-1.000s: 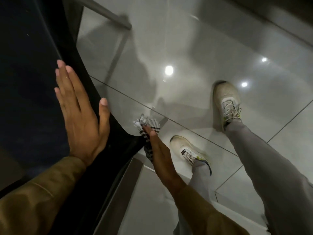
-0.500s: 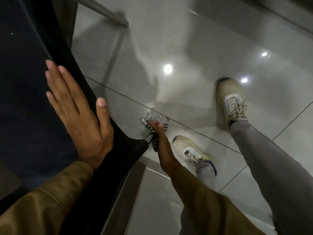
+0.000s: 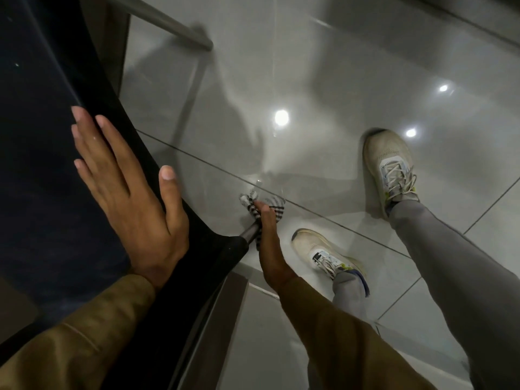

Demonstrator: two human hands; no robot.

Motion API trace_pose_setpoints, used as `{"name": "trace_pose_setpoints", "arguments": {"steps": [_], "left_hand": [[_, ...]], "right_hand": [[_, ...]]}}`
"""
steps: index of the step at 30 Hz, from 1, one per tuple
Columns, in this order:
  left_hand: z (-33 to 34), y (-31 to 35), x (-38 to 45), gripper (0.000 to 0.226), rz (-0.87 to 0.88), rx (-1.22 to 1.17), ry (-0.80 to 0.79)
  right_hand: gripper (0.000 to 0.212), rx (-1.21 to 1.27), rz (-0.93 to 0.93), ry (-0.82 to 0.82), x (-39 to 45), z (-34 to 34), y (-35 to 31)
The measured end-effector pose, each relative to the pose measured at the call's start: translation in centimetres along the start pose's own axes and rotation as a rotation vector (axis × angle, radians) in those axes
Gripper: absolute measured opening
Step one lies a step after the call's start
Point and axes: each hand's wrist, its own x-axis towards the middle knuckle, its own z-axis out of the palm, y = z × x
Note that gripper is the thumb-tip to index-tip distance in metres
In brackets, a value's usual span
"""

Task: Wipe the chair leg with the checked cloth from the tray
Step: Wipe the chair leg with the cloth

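Nearest the camera, two olive-brown sleeves [image 3: 337, 327] entering from the bottom edge. Left hand [image 3: 126, 190] laid flat, palm down, on the dark chair seat [image 3: 36, 170], fingers straight and close together, thumb spread apart over the black rim of the seat; gripping nothing. Just beyond the seat's front corner, a short stretch of the chair leg [image 3: 249, 233], dark and slanting down toward the floor, most of it hidden by cloth and hand. Right hand [image 3: 268, 243] reaching down alongside that leg, seen edge-on, fingers closed over the checked cloth [image 3: 263, 206], which is bunched around the leg low down, close to the floor; whether the fingers wrap fully round the leg, impossible to tell from this angle. Striped folds of the cloth sticking out to either side of the fingertips. Right of the hand, a pale laced sneaker [image 3: 318, 249] with a grey trouser cuff above it. Farther off, a second sneaker [image 3: 389, 164] and grey trouser leg standing on the glossy grey tiled floor [image 3: 323, 66], bright ceiling-light reflections nearby. At the top, a metal bar [image 3: 168, 26] slanting across the tiles.
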Motion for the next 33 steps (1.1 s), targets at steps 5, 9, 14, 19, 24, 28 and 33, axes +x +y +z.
{"name": "trace_pose_setpoints", "arguments": {"steps": [5,9,14,19,24,28,33], "left_hand": [[-0.3,0.4,0.0,0.072,-0.024,-0.013,-0.019],[-0.3,0.4,0.0,0.071,-0.017,-0.005,-0.03],[-0.3,0.2,0.1,0.071,-0.007,-0.001,-0.007],[-0.7,0.6,0.1,0.071,-0.025,-0.016,-0.041],[-1.2,0.9,0.2,0.069,-0.036,-0.022,-0.058],[-0.6,0.3,0.3,0.069,-0.008,-0.023,-0.036],[0.1,-0.3,0.1,0.07,-0.007,-0.01,-0.003]], "right_hand": [[0.077,-0.014,-0.113,-0.065,-5.9,0.7,1.0],[0.068,-0.062,-0.166,-0.137,-6.7,0.7,2.0],[0.06,-0.119,-0.109,-0.073,-0.3,-0.6,1.8],[0.054,-0.101,0.021,-0.073,-0.5,-1.3,0.9],[0.056,-0.084,-0.147,-0.208,-6.4,-1.0,3.1],[0.066,-0.184,-0.176,-0.153,-3.4,-0.9,3.0],[0.053,-0.113,-0.016,-0.038,2.7,-1.5,0.9]]}}
